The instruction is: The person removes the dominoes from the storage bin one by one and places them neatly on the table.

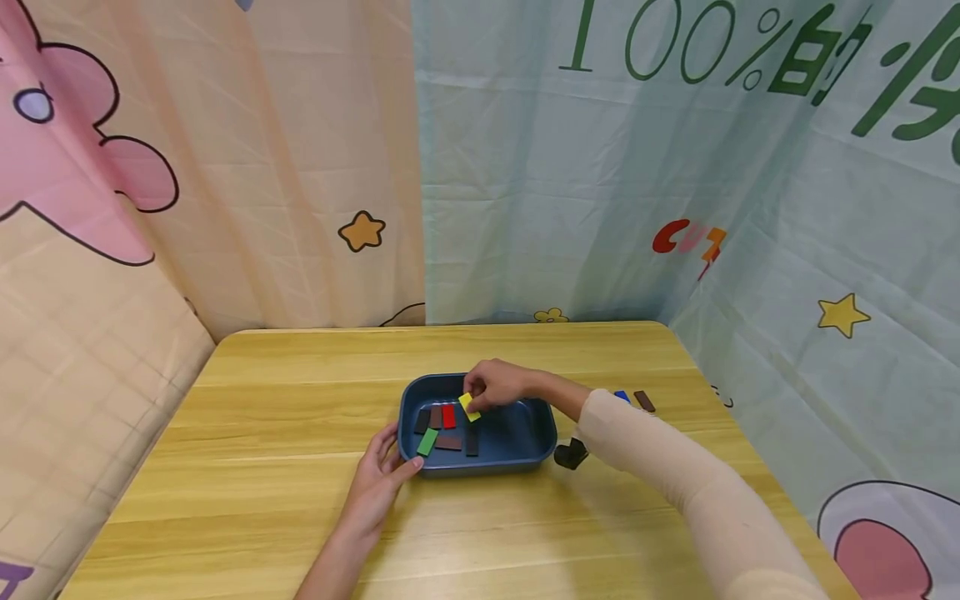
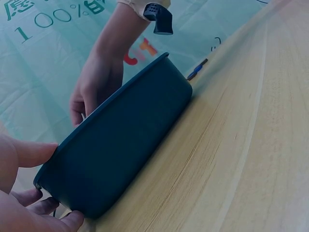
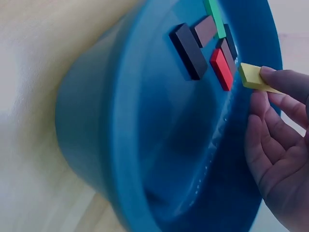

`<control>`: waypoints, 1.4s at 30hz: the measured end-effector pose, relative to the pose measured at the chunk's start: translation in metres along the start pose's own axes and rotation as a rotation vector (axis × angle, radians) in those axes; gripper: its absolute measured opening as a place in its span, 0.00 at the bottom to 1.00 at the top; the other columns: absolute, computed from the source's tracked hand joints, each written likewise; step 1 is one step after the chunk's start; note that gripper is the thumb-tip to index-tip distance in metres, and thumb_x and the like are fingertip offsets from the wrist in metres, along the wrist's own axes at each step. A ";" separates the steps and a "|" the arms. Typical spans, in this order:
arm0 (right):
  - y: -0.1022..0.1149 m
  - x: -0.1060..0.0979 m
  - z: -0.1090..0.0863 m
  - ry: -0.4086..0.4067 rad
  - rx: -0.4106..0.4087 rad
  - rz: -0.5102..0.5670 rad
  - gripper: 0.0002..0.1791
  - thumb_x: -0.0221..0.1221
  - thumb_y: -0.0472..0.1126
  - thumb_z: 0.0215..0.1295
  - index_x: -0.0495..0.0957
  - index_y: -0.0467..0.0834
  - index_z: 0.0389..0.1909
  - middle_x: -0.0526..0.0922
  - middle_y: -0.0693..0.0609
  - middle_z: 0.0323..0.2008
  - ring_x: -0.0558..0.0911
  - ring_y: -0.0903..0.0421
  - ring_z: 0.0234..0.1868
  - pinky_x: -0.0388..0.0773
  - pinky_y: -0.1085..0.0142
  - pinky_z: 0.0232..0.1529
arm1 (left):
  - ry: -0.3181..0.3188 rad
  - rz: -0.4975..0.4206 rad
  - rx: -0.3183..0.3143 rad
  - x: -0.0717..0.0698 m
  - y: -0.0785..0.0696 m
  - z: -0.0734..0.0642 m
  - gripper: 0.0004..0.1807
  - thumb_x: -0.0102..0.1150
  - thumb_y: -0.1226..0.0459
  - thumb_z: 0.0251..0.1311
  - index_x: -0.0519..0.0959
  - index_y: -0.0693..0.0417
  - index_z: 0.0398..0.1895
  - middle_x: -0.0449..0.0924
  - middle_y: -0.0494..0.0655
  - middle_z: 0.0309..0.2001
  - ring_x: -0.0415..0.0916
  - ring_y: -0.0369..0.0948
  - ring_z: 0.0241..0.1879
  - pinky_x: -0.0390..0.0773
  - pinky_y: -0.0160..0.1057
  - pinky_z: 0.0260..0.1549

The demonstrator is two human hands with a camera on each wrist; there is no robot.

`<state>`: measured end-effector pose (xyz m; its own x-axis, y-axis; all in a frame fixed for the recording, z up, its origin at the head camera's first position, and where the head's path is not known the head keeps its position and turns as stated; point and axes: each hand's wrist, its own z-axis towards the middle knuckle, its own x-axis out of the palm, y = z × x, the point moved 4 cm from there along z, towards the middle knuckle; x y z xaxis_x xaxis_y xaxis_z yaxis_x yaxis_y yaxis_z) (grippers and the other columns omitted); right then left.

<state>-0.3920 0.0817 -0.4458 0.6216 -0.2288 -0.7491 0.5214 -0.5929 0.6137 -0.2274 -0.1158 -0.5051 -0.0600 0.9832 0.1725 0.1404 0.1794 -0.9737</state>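
A dark blue basin (image 1: 517, 467) stands on the table. Its left front corner is held by my left hand (image 1: 378, 479), with the thumb at the rim and the fingers against the outer wall (image 2: 111, 150). My right hand (image 1: 495, 385) reaches over the basin and pinches a yellow block (image 3: 254, 77) between thumb and fingers, above the basin floor. Inside lie several flat blocks: a red block (image 3: 221, 69), a green block (image 1: 427, 442), brown ones such as this brown block (image 1: 448, 443), and black ones such as this black block (image 3: 188, 51).
On the table (image 1: 247, 467), right of the basin, lie a blue block (image 1: 622, 396) and a brown block (image 1: 644, 401). A black object (image 1: 572, 454) shows below the right wrist. Printed curtains (image 1: 525, 208) hang behind the table's far edge.
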 end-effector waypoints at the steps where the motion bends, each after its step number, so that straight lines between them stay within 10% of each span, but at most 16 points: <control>1: 0.000 -0.001 -0.001 0.004 0.000 0.007 0.04 0.68 0.38 0.68 0.83 0.44 0.36 0.83 0.54 0.25 0.79 0.58 0.28 0.77 0.68 0.33 | 0.000 0.002 0.000 0.000 0.000 0.000 0.42 0.61 0.76 0.67 0.53 0.62 0.80 0.51 0.63 0.80 0.53 0.59 0.77 0.64 0.51 0.69; 42: -0.044 -0.052 -0.105 -0.198 0.026 0.152 0.09 0.62 0.37 0.74 0.82 0.36 0.49 0.83 0.48 0.28 0.77 0.53 0.29 0.80 0.52 0.40 | -0.017 0.019 0.008 0.003 0.000 0.001 0.41 0.62 0.76 0.67 0.54 0.62 0.80 0.52 0.62 0.79 0.55 0.59 0.76 0.66 0.52 0.69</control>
<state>-0.3852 0.2006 -0.4076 0.5640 -0.4617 -0.6846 0.4139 -0.5593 0.7182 -0.2284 -0.1134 -0.5044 -0.0745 0.9857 0.1514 0.1341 0.1604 -0.9779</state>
